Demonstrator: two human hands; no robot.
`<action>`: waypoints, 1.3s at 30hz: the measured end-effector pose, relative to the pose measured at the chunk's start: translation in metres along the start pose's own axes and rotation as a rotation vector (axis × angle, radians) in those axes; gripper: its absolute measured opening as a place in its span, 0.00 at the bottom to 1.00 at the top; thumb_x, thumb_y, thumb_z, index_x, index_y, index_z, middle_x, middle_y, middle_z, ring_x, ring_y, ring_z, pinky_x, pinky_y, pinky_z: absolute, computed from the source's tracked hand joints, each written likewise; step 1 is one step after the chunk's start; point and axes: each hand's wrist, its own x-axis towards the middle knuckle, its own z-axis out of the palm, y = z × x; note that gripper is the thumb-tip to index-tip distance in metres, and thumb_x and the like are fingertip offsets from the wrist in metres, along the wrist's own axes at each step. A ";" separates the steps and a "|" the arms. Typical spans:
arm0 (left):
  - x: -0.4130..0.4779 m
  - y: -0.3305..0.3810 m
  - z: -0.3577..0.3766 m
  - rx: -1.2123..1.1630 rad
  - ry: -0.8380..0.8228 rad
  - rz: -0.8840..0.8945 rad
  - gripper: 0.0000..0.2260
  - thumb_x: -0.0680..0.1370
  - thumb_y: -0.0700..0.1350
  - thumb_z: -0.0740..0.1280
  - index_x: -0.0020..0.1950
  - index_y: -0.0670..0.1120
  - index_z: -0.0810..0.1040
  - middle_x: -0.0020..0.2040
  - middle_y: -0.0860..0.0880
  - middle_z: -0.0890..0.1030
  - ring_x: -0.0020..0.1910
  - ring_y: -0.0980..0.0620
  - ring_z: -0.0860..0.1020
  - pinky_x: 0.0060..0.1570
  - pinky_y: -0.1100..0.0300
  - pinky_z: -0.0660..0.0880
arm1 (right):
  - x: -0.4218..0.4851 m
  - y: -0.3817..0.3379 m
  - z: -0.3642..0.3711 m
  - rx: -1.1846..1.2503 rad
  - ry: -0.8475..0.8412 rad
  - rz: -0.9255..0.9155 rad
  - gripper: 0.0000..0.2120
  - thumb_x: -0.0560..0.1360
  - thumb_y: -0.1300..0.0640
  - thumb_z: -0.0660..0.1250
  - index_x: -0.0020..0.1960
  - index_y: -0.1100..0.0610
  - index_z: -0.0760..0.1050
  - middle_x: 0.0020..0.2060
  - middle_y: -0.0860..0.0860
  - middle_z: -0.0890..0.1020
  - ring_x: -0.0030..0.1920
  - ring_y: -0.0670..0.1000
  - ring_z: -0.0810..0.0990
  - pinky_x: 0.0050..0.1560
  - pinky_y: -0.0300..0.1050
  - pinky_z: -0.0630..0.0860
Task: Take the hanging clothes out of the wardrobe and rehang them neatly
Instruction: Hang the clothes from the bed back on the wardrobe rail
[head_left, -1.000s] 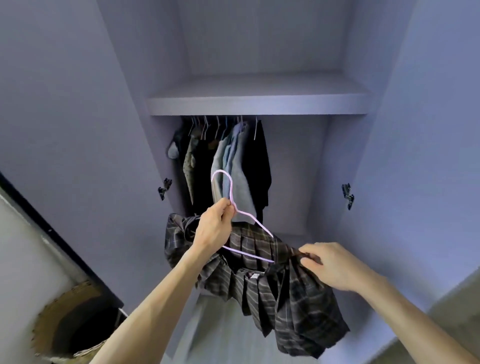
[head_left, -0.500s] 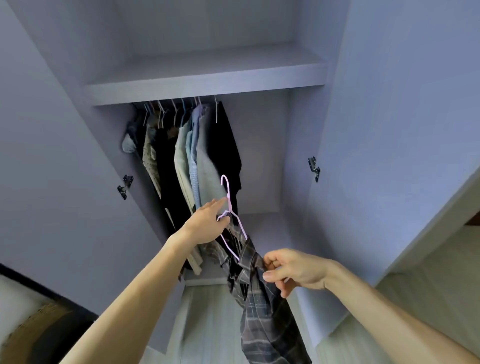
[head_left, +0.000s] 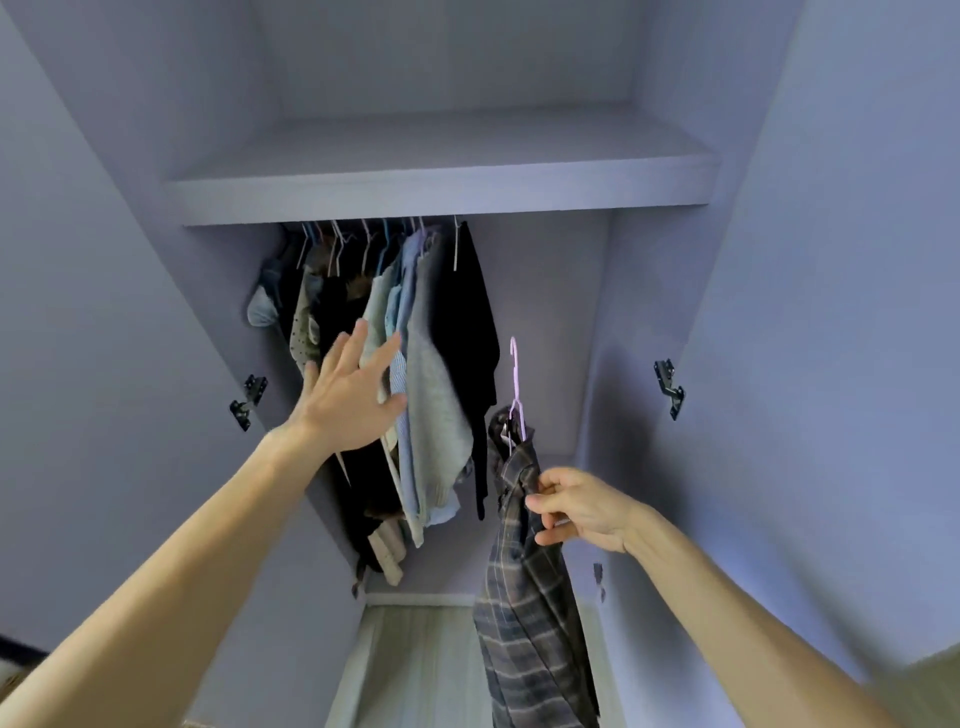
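Hazard: the plaid garment (head_left: 524, 613) hangs on the pink hanger (head_left: 515, 384), right of the hung clothes (head_left: 426, 374) and well below the rail, which the shelf (head_left: 441, 192) edge hides. The right hand (head_left: 582, 512) pinches the cloth just below the hanger neck; whether this grip also takes the wire cannot be told. If it takes cloth only, the hanger may tilt and shed the garment during the lift. The hook may also snag the black garment beside it.

Pose: the left hand (head_left: 353, 400) is raised, fingers spread flat against the pale shirts, holding nothing.
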 end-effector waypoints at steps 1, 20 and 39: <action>0.015 0.001 -0.009 0.021 0.039 0.007 0.35 0.81 0.55 0.62 0.81 0.59 0.45 0.81 0.48 0.38 0.80 0.45 0.40 0.76 0.38 0.44 | 0.014 -0.013 -0.005 -0.024 0.025 -0.026 0.04 0.79 0.65 0.67 0.50 0.62 0.72 0.39 0.54 0.72 0.35 0.46 0.74 0.44 0.46 0.82; 0.210 -0.004 -0.053 0.120 0.404 -0.058 0.28 0.82 0.64 0.44 0.73 0.64 0.27 0.79 0.54 0.32 0.78 0.49 0.30 0.75 0.34 0.39 | 0.233 -0.207 -0.073 -0.227 0.258 -0.257 0.04 0.81 0.66 0.63 0.52 0.60 0.67 0.45 0.55 0.73 0.36 0.48 0.78 0.45 0.50 0.84; 0.216 -0.004 -0.037 0.095 0.582 -0.028 0.31 0.82 0.63 0.50 0.80 0.60 0.37 0.81 0.51 0.37 0.80 0.46 0.36 0.74 0.33 0.44 | 0.260 -0.154 -0.067 -0.619 0.486 -0.264 0.05 0.80 0.58 0.63 0.53 0.58 0.67 0.49 0.58 0.80 0.41 0.56 0.82 0.42 0.51 0.82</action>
